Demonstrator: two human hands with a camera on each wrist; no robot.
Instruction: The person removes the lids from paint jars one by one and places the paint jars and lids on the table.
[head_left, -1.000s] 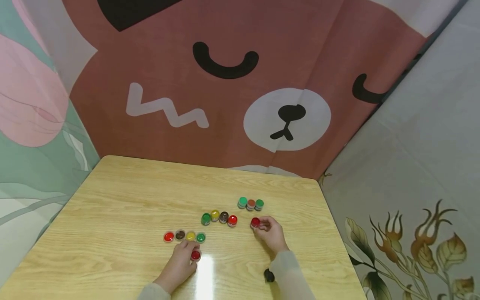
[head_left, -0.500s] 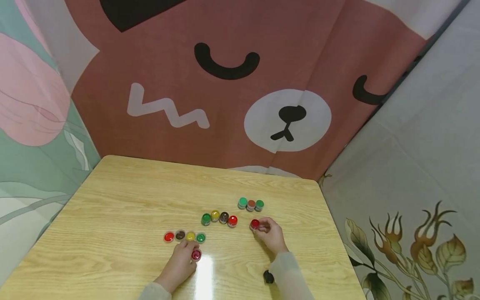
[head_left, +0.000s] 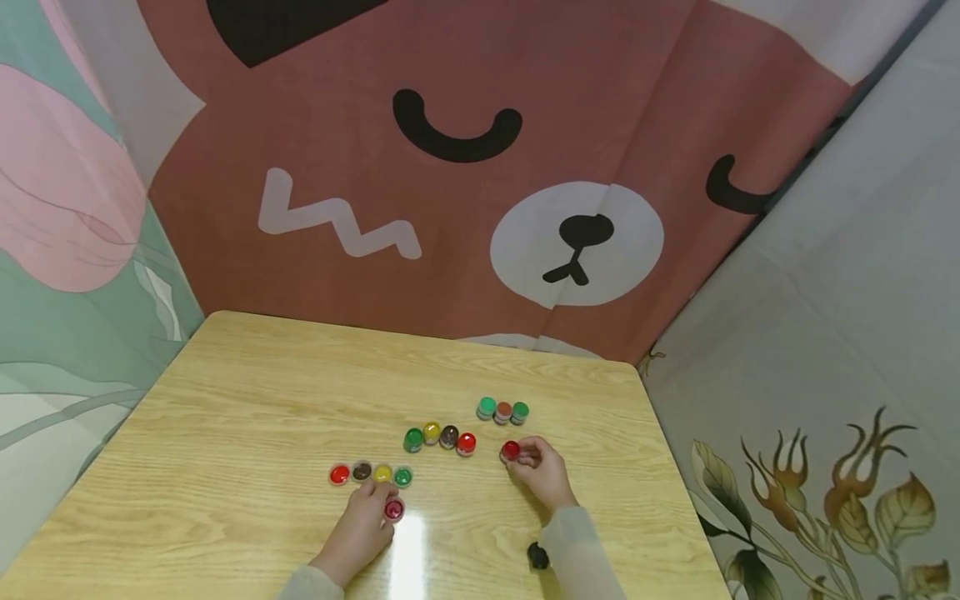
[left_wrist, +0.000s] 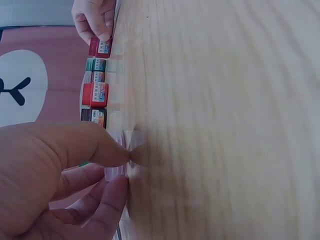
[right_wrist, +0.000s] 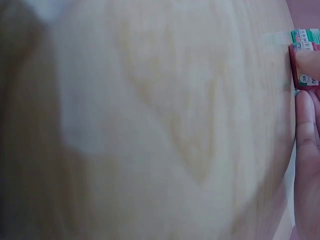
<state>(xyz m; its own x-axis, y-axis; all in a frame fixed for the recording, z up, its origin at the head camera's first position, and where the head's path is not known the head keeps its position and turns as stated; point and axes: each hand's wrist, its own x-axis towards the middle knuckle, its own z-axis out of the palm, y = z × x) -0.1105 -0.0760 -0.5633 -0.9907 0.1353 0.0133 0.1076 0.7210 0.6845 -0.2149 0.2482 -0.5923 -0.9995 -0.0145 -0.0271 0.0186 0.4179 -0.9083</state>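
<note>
My left hand (head_left: 358, 525) pinches a small round clear lid (head_left: 394, 509) with dark red paint inside, between thumb and fingers, low at the table. In the left wrist view the lid's clear ribbed rim (left_wrist: 116, 172) shows between thumb and fingertips. My right hand (head_left: 546, 473) holds a small dark red paint jar (head_left: 510, 451) by its side; its printed label (right_wrist: 305, 78) faces the right wrist camera. Just ahead of the left hand lie lids with red (head_left: 339, 474), brown (head_left: 362, 471), yellow (head_left: 382, 473) and green (head_left: 402, 477) paint on them.
Uncapped paint jars in green (head_left: 413, 440), yellow (head_left: 431, 432), brown (head_left: 449, 437) and red (head_left: 467, 443) stand mid-table. Behind them are two green-topped jars (head_left: 487, 407) and an orange-brown one (head_left: 503, 412). A small black object (head_left: 537, 556) lies beside the right sleeve.
The red jar in my right hand has come slightly nearer me. The lid in my left hand has shifted a little to the right, and its red surface looks pinker with a visible ring.
</note>
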